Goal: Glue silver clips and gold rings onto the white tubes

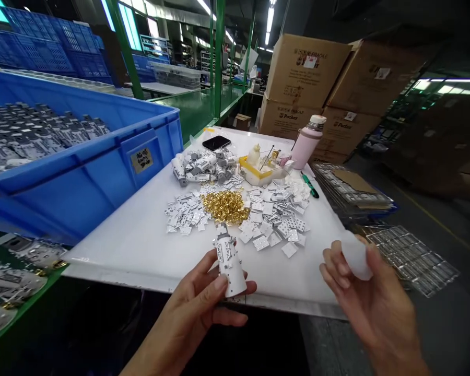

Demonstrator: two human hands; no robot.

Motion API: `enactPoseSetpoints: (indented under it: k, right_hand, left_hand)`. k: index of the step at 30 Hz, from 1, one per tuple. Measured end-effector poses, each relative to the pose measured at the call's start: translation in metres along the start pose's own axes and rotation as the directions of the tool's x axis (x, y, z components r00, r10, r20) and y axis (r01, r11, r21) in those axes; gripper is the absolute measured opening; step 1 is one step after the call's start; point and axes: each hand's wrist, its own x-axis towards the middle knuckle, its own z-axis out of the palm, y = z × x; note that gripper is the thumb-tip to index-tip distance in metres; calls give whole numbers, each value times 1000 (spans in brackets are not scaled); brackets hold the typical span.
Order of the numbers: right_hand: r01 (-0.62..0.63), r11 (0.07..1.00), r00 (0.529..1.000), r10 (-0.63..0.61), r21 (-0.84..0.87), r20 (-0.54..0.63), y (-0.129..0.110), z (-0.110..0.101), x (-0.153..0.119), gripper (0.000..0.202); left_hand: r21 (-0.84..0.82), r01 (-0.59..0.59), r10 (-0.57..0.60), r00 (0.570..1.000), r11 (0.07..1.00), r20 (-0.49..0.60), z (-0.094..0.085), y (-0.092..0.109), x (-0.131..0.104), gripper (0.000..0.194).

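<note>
In my left hand [203,292] I hold a white cylindrical model part [230,266] with grey fittings at its top, tilted slightly above the table's front edge. My right hand [360,277], off to the right, pinches a small translucent white squeeze bottle or cup-like piece [356,257]; its exact kind is unclear. Beyond the held part lies a heap of gold rings [225,206]. Small white flat parts [186,211] lie left of the rings, and more white perforated plates [274,216] lie to the right. A pile of similar white and grey cylinders [206,166] rests behind.
A large blue crate [141,130] full of white and grey parts stands at the left. Toward the table's back are a phone [216,142], a yellow-edged tray [254,175], a pink bottle [307,141] and a green-handled tool [309,185]. Cardboard boxes [301,68] and wire racks [411,256] stand right.
</note>
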Motion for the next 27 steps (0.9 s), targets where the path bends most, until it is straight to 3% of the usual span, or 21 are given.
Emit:
enactPoseSetpoints:
  k: [2, 5, 9, 15, 20, 23, 27]
  right_hand:
    - [-17, 997, 1000, 16, 71, 15, 3, 16, -5, 26]
    - [27, 999, 1000, -28, 44, 14, 11, 30, -7, 27]
    - [65, 998, 998, -66, -7, -10, 18, 39, -10, 24]
    - [36, 999, 995, -34, 22, -92, 19, 43, -12, 24]
    - [15, 1000, 994, -13, 21, -107, 19, 41, -12, 26]
    - [31, 999, 996, -30, 14, -89, 18, 40, -13, 25]
    - [29, 1000, 999, -28, 9, -38, 19, 38, -14, 25]
  left_hand:
    - [-34, 8, -7, 999, 999, 54, -1, -2, -1, 82]
    - [-74, -13, 24, 988, 997, 152, 1, -3, -3, 52]
    - [13, -95, 89, 965, 995, 245, 6, -2, -3, 34]
    - [322, -283, 266, 959, 903, 94, 16, -9, 0, 40]
    - [558, -297, 373, 928, 775, -24, 17, -14, 1, 47]
    - [462, -288, 323, 946, 839, 4, 15, -12, 2, 37]
    - [246, -124, 98, 988, 961, 116, 14, -11, 0, 30]
